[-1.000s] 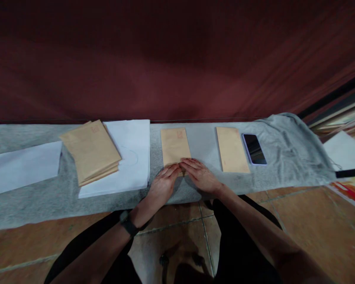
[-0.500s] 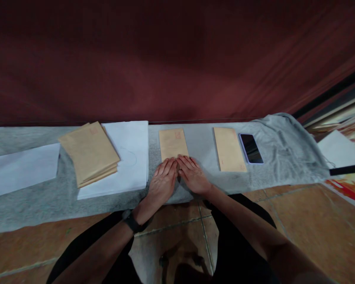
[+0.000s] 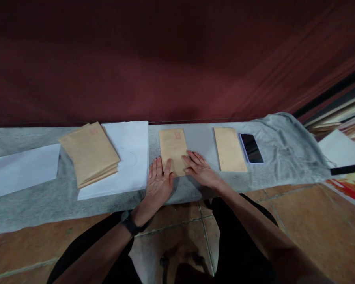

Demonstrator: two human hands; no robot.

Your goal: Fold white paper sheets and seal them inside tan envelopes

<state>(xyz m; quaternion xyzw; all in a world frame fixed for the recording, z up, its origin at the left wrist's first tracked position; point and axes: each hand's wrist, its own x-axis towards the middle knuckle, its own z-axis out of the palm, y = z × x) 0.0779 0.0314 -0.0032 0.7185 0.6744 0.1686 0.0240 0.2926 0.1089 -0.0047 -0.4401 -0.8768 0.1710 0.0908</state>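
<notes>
A tan envelope (image 3: 173,148) with a red stamp mark lies flat on the grey felt mat (image 3: 195,138) in front of me. My left hand (image 3: 158,183) rests flat with fingers stretched out, its fingertips on the envelope's near left corner. My right hand (image 3: 200,169) lies flat too, fingers spread over the envelope's near right edge. Neither hand holds anything. A black band sits on my left wrist.
A stack of tan envelopes (image 3: 90,153) sits to the left, partly on white paper (image 3: 127,157). Another white sheet (image 3: 20,169) lies far left. A single tan envelope (image 3: 229,149) and a phone (image 3: 251,148) lie to the right. A dark red curtain hangs behind.
My hands were together over the envelope's near end; they have slid apart, the left toward its left corner and the right toward its right edge.
</notes>
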